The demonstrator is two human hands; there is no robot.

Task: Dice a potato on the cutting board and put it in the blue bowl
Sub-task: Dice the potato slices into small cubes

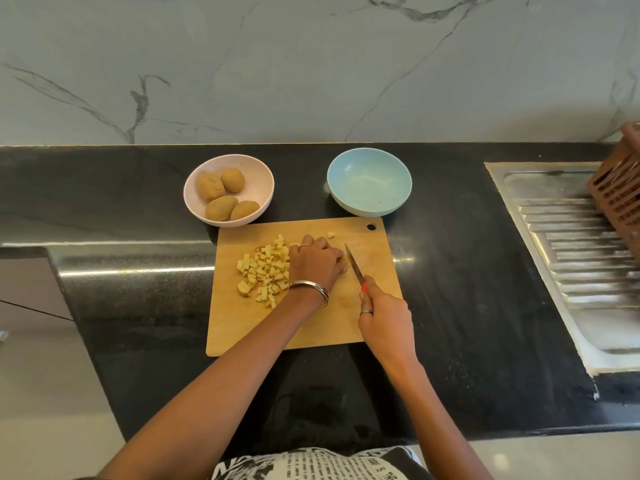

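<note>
A wooden cutting board [311,327] lies on the black counter. A pile of diced potato [265,270] covers its left half, and one stray cube [331,234] lies near the far edge. My left hand [317,266] sits curled over the board's middle, covering whatever potato is under it. My right hand [382,317] grips a knife [354,266] by its red handle, blade pointing away just right of my left fingers. The blue bowl [369,181] stands behind the board with nothing in it.
A pink bowl [258,192] with several whole potatoes stands behind the board on the left. A steel sink drainboard [571,251] fills the right side, with a brown slatted basket [620,188] on it. The marble wall rises behind the counter.
</note>
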